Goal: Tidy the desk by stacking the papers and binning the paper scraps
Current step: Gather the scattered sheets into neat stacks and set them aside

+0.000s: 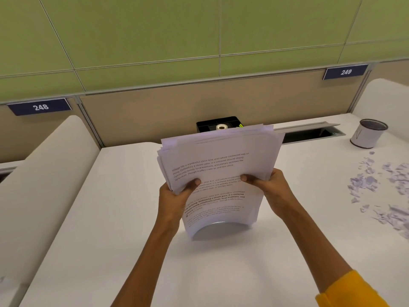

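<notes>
Papers: one thick sheaf of printed sheets, stood on its bottom edge on the white desk, roughly upright and leaning away from the camera. Bottom edge bows into an arch where it meets the desk. Top edges are uneven, a few sheets sticking out at the upper left. Printed paragraphs face the camera, some lines bold.

Left hand grips the sheaf's left edge, thumb curled over the front sheet, fingers behind and out of sight. Right hand grips the right edge the same way, thumb on the front, fingers wrapped behind. Both hands sit about mid-height on the sheaf. A yellow sleeve shows on the right arm, low and right of the papers.

Relative to the papers:
- Directly behind, against the beige partition: black desk organiser, partly hidden by the sheaf's top edge, holding a white tape roll and something bright green.
- Behind and right: open cable slot in the desk with its grey flap raised.
- Far right, at the back: small bin, white wall, dark rim, upright.
- Right, in front of the bin: paper scraps scattered loose across the desk, well apart from the sheaf.
- Up left and up right on the partition: number plates 248 and 249.
</notes>
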Demonstrator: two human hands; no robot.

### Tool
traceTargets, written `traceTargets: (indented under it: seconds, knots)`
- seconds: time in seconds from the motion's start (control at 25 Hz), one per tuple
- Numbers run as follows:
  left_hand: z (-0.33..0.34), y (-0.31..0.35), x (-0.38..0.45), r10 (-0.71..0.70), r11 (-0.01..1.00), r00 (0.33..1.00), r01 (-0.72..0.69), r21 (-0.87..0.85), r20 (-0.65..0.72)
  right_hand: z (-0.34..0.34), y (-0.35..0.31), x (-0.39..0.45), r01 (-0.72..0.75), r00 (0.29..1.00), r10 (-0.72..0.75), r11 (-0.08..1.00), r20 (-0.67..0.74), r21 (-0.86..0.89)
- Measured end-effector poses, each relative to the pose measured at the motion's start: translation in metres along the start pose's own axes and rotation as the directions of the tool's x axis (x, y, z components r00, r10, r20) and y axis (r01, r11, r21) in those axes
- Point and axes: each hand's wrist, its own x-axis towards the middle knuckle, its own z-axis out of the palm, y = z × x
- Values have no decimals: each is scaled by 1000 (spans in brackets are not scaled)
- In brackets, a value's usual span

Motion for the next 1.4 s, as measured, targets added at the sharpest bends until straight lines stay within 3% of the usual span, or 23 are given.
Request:
traceTargets:
  seconds: [0.12,0.28,0.44,0.64,0.88,1.4]
  knots:
    - [-1,4,-3,3,1000,1000,-3,28,-8,1,-7,-3,0,1000,0,1000,9,-4]
    - [5,21,-6,83,996,995,-83,10,-46,12,-29,-7,62,994,-63,998,-85,-13]
    - [15,52,-4,201,979,953,-201,21,-225,26,-64,-2,115,967,-101,992,-236,50]
    - [24,68,6,121,991,919,-131,0,-376,39,-83,11,36,937,-8,997,-350,73]
    - [25,68,3,80,996,926,-86,0,-370,40,-81,11,30,933,1,996,-361,81]
    - [32,72,-5,156,987,913,-124,107,-376,36,-83,3,-11,950,34,997,-310,73]
